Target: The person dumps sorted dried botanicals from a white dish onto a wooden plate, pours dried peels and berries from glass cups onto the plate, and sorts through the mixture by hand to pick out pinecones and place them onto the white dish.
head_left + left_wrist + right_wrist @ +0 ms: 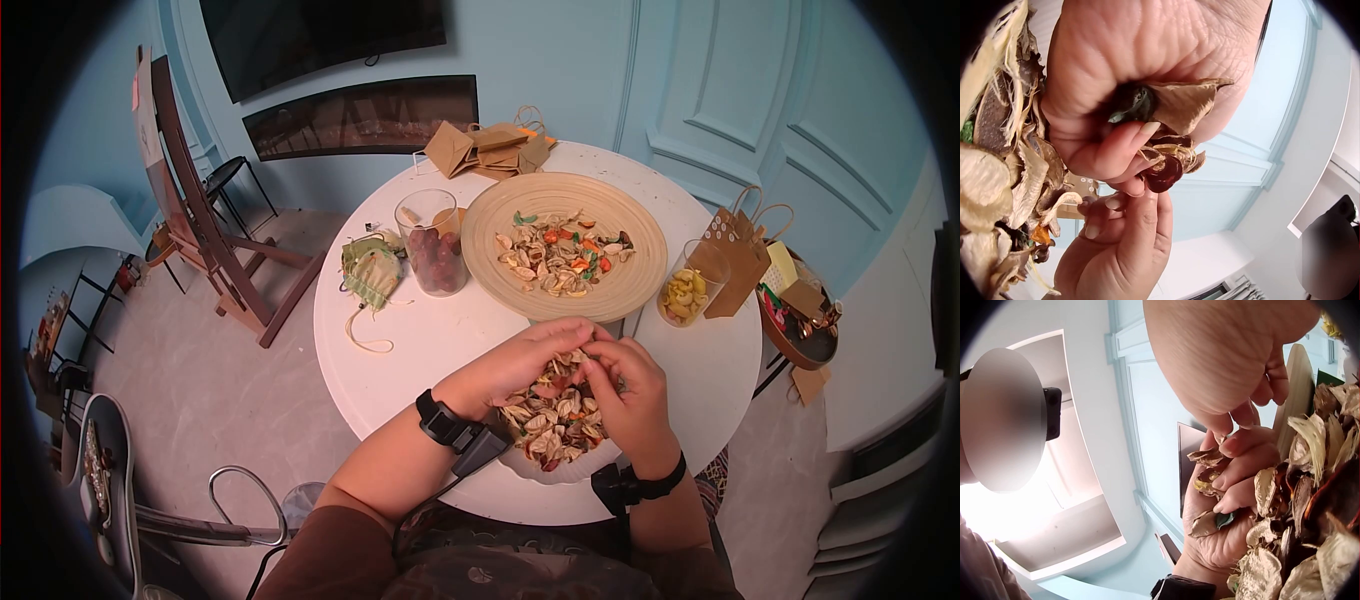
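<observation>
Both hands meet over a pale bowl heaped with potpourri at the table's near edge. My left hand curls its fingers around several dried petals. Among them a dark red piece and a dark green bit poke out. My right hand has its fingertips bent against the left fingertips, pinching at a small dried piece there, mostly hidden by the fingers. In the right wrist view, the bowl's potpourri lies close beside both hands.
Beyond the hands, a round wooden plate carries more potpourri. To its left stand a glass of dark red fruit and a green drawstring pouch. A glass with yellow pieces and paper bags stand right; more paper bags lie behind.
</observation>
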A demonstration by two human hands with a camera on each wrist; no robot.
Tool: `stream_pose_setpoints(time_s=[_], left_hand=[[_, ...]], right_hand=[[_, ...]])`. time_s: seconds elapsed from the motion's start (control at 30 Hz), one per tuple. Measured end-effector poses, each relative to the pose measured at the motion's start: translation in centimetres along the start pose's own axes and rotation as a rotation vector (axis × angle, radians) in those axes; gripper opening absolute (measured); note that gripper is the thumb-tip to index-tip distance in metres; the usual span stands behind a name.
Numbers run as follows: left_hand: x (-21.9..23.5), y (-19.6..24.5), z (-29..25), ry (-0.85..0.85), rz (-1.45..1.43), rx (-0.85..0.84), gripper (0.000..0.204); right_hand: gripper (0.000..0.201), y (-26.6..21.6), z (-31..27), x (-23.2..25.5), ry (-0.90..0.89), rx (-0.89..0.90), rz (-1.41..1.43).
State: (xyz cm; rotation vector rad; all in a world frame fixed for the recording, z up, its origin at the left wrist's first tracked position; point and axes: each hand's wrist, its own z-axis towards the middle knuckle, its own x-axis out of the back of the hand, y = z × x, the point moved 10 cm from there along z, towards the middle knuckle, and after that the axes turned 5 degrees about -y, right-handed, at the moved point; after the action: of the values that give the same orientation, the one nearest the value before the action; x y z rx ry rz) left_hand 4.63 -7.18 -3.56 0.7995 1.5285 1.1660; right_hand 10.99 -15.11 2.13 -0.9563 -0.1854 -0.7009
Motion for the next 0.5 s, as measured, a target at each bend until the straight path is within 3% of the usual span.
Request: stream_pose_setpoints(time_s=[0.37, 0.5], left_hand=[[0.5, 0.6, -0.6, 0.109, -0.192, 0.019, 0.039], [1.1, 0.8, -0.4, 0.120, -0.249, -0.053, 0.041]], right_hand=[[0.014, -0.2, -0.2, 1.5, 0.128, 0.013, 0.036], [0.014, -0.6, -0.3, 1.7, 0.125, 0.038, 0.040]])
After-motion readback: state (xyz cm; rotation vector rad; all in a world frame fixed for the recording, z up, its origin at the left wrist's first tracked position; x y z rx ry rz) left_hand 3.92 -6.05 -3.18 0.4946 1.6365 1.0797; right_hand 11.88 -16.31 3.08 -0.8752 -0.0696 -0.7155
